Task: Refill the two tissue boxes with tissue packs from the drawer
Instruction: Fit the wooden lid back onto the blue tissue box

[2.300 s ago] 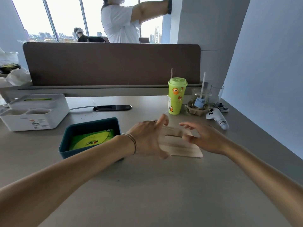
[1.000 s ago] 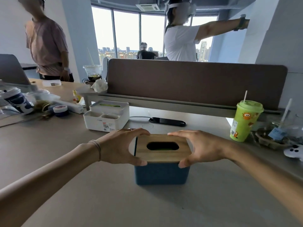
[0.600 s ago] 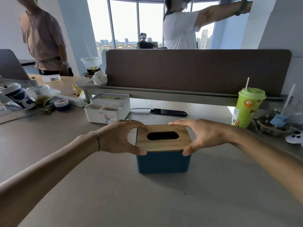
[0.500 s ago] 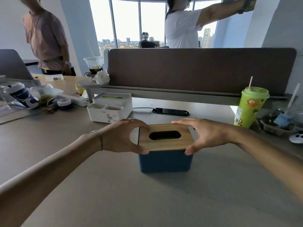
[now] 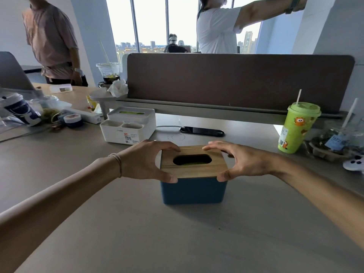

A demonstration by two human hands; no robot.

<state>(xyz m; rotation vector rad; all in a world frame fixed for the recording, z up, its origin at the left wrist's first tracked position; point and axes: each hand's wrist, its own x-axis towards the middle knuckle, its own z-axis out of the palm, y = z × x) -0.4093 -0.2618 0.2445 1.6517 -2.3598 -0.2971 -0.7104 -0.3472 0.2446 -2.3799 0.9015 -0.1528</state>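
A blue tissue box (image 5: 194, 191) stands on the desk in front of me, with a wooden lid (image 5: 194, 170) sitting on top. Through the lid's oval slot a green tissue pack shows faintly. My left hand (image 5: 146, 161) grips the lid's left edge, thumb at the near corner and fingers at the far corner. My right hand (image 5: 241, 161) grips the right edge the same way. Behind and to the left stands a white tissue box (image 5: 128, 128) with front compartments and a green pack showing in its top slot.
A black phone (image 5: 202, 131) on a cable lies behind the blue box. A green cup with a straw (image 5: 297, 128), a cup carrier and a white controller (image 5: 354, 164) sit at the right. Clutter and cups fill the left of the desk. A brown partition runs across the back; people stand beyond.
Earlier the blue box stood uncovered with the green pack inside and the lid lay on the desk. Now the lid is on the box, both hands holding its edges; the view has shifted slightly.
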